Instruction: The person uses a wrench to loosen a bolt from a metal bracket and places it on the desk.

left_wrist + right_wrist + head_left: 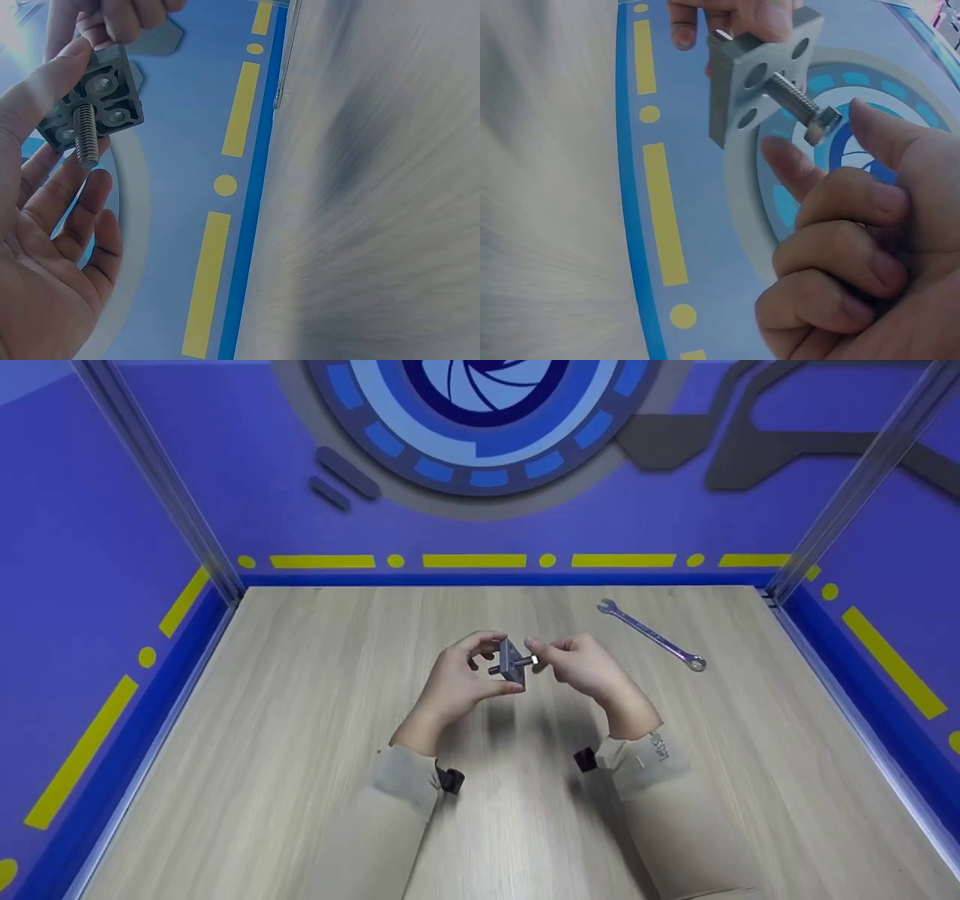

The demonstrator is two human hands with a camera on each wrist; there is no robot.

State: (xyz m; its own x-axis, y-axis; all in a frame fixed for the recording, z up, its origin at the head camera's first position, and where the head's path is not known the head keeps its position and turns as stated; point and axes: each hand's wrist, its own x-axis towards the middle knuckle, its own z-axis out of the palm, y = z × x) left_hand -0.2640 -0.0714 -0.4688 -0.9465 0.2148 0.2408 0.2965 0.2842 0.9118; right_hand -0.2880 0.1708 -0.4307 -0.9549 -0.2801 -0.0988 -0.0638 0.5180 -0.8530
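My left hand [456,681] grips a grey square metal plate [507,651] by its edges, between thumb and fingers, above the table. Through the plate runs a hex bolt [799,101]; its threaded end [87,139] sticks out on the left hand's side, and its head [823,124] faces right. Several round holes show in the plate's face in the right wrist view. Close by the bolt head is my right hand [589,666], thumb and index finger spread on either side of it with a small gap, the other fingers curled in.
A combination wrench [652,635] lies on the wooden table [300,720], beyond and to the right of the right hand. Blue-purple panels [525,532] with yellow marks and metal corner posts [165,487] enclose the table at the back and sides.
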